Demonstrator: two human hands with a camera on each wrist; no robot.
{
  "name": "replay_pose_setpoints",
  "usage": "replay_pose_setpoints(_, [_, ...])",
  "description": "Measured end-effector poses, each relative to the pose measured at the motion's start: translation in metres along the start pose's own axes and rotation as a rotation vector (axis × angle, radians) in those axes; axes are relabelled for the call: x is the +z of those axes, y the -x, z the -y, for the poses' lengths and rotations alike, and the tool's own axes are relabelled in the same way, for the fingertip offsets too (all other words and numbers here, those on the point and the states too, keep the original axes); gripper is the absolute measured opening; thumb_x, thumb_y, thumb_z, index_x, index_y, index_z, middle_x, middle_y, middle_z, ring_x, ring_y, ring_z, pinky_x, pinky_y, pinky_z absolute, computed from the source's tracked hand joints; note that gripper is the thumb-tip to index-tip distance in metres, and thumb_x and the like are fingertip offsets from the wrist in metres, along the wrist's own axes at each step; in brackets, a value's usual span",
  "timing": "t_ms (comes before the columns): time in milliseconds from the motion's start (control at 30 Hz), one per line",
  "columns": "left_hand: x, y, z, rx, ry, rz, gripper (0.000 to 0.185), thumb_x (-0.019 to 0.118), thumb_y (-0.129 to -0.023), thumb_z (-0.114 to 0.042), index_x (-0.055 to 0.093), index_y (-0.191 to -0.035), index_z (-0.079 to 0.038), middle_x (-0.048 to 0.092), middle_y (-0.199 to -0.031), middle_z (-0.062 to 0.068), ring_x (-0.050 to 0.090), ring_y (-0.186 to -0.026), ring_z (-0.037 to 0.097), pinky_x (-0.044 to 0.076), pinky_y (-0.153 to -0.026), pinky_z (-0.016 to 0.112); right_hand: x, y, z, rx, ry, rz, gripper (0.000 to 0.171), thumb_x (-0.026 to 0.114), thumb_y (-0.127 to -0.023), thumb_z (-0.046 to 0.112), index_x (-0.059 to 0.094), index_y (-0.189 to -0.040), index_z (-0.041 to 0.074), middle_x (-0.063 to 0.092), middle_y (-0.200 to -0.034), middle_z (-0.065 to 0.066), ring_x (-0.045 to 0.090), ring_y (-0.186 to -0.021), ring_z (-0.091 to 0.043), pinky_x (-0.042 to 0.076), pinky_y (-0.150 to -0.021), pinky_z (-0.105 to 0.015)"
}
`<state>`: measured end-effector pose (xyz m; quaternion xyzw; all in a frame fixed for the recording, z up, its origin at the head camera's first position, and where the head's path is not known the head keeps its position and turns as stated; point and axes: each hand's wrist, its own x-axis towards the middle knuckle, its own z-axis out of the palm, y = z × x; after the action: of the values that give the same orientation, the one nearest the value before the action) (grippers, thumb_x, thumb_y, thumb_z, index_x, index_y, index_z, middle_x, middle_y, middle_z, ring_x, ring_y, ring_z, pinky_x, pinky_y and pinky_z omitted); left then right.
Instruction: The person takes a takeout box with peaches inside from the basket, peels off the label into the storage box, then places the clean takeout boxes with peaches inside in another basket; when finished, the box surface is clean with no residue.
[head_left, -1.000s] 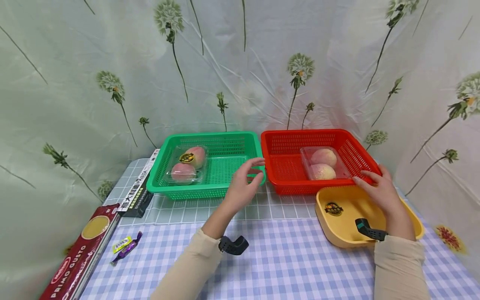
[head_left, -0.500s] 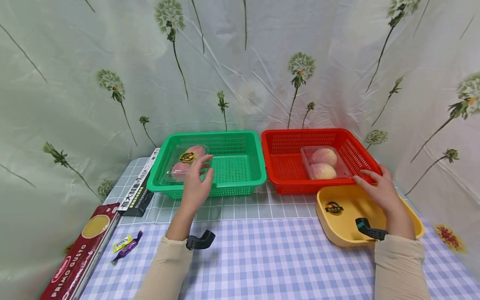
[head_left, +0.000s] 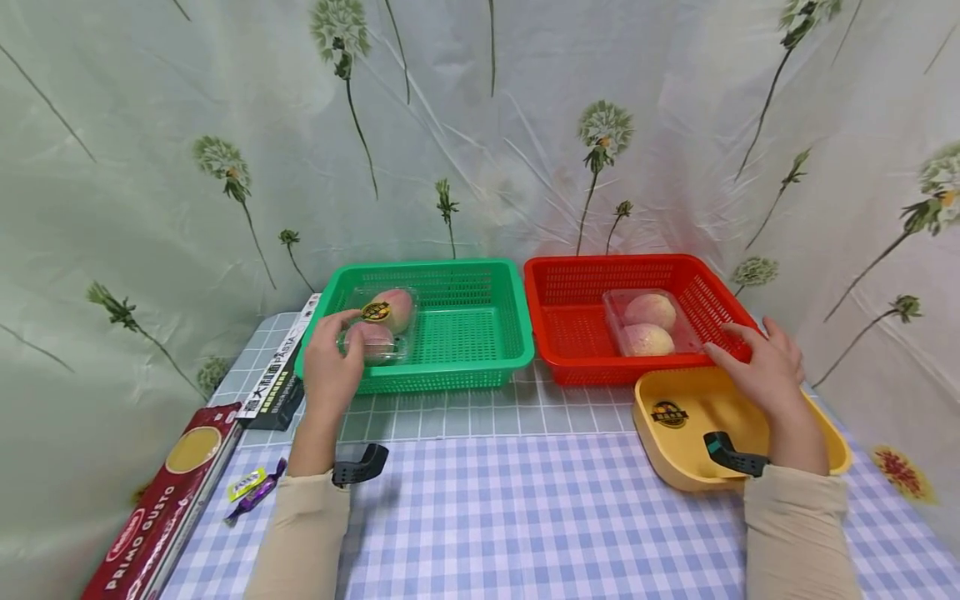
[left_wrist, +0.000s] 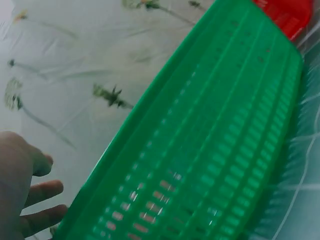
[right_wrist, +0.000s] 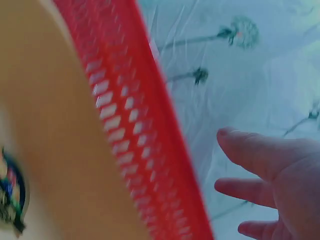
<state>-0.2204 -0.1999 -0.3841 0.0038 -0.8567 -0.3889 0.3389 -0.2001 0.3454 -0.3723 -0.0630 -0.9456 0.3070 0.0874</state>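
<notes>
Here the desk [head_left: 525, 517] under its blue checked cloth carries a green basket [head_left: 465, 333] and a red basket [head_left: 577, 333] side by side, with a yellow tray [head_left: 675, 442] just in front of the red one. A clear box of peaches [head_left: 378, 321] lies in the green basket's left half, another box [head_left: 648, 325] in the red. The left hand [head_left: 330, 371] reaches over the green rim, its fingers [head_left: 347, 321] curled onto the peach box's near end. The right hand [head_left: 761, 375] hovers above the tray at the red basket's near right corner, fingers [right_wrist: 250, 150] spread and holding nothing.
</notes>
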Motion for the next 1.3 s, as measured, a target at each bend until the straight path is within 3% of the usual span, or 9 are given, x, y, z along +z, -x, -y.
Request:
replay_pose_setpoints(233, [-0.013, -0.002, 0.018, -0.074, 0.044, -0.229, 0.024, 0.054, -0.095, -0.002, 0.07, -0.114, 0.001, 0.066, -0.116, 0.024, 0.059, -0.114, 0.04, 0.043, -0.096, 0.054, 0.006, 0.005, 0.043, -0.124, -0.08, -0.061, 0.056, 0.059, -0.099, 0.032, 0.047, -0.144, 0.001, 0.007, -0.163, -0.03, 0.002, -0.148, -0.054, 0.013, -0.106, -0.082])
replay_pose_setpoints(367, [-0.01, -0.003, 0.025, -0.153, 0.074, -0.263, 0.026, 0.053, -0.094, -0.001, 0.07, -0.113, 0.001, 0.063, -0.124, 0.023, 0.056, -0.121, 0.039, 0.042, -0.101, 0.054, 0.014, 0.014, 0.067, -0.195, -0.135, -0.02, 0.058, 0.065, -0.096, 0.029, 0.047, -0.145, 0.005, 0.01, -0.165, -0.026, 0.003, -0.149, -0.051, 0.018, -0.103, -0.083])
replay_pose_setpoints(533, [-0.008, -0.002, 0.034, -0.28, 0.119, -0.22, 0.031, 0.051, -0.093, -0.002, 0.069, -0.118, 0.001, 0.055, -0.137, 0.022, 0.049, -0.131, 0.038, 0.038, -0.108, 0.055, 0.04, 0.018, 0.1, -0.358, -0.213, 0.048, 0.054, 0.07, -0.092, 0.021, 0.052, -0.14, 0.006, 0.021, -0.163, -0.023, 0.014, -0.149, -0.047, 0.027, -0.107, -0.077])
replay_pose_setpoints(733, [-0.012, -0.003, 0.042, -0.477, 0.213, -0.119, 0.039, 0.052, -0.096, -0.011, 0.062, -0.134, -0.011, 0.058, -0.138, 0.018, 0.052, -0.113, 0.027, 0.039, -0.087, 0.034, 0.078, 0.019, 0.145, -0.518, -0.248, 0.167, 0.053, 0.07, -0.092, 0.023, 0.053, -0.141, 0.012, 0.028, -0.163, -0.012, 0.027, -0.148, -0.039, 0.036, -0.109, -0.067])
replay_pose_setpoints(833, [-0.015, -0.005, 0.044, -0.566, 0.264, -0.035, 0.045, 0.053, -0.098, -0.015, 0.056, -0.143, -0.016, 0.054, -0.145, 0.014, 0.051, -0.116, 0.024, 0.04, -0.089, 0.031, 0.095, 0.018, 0.165, -0.578, -0.273, 0.218, 0.05, 0.07, -0.093, 0.02, 0.055, -0.14, 0.011, 0.032, -0.161, -0.014, 0.031, -0.146, -0.039, 0.034, -0.11, -0.067])
replay_pose_setpoints(933, [-0.019, -0.006, 0.044, -0.604, 0.284, 0.032, 0.049, 0.054, -0.099, -0.018, 0.05, -0.148, -0.017, 0.048, -0.152, 0.013, 0.047, -0.127, 0.027, 0.042, -0.1, 0.038, 0.112, 0.018, 0.181, -0.621, -0.303, 0.262, 0.047, 0.069, -0.093, 0.018, 0.057, -0.137, 0.01, 0.037, -0.158, -0.014, 0.035, -0.145, -0.038, 0.035, -0.112, -0.065])
replay_pose_setpoints(1067, [-0.021, -0.008, 0.047, -0.599, 0.284, 0.055, 0.051, 0.057, -0.097, -0.017, 0.05, -0.148, -0.016, 0.046, -0.152, 0.016, 0.047, -0.13, 0.03, 0.041, -0.107, 0.046, 0.134, 0.019, 0.203, -0.646, -0.311, 0.336, 0.043, 0.066, -0.095, 0.019, 0.057, -0.136, 0.011, 0.04, -0.157, -0.013, 0.036, -0.146, -0.035, 0.037, -0.112, -0.061])
replay_pose_setpoints(1300, [-0.027, -0.009, 0.05, -0.572, 0.249, 0.105, 0.053, 0.058, -0.098, -0.018, 0.047, -0.15, -0.017, 0.044, -0.154, 0.018, 0.046, -0.132, 0.033, 0.039, -0.11, 0.049, 0.163, 0.012, 0.242, -0.558, -0.397, 0.517, 0.041, 0.062, -0.099, 0.021, 0.055, -0.139, 0.015, 0.045, -0.153, -0.007, 0.049, -0.139, -0.03, 0.045, -0.109, -0.049])
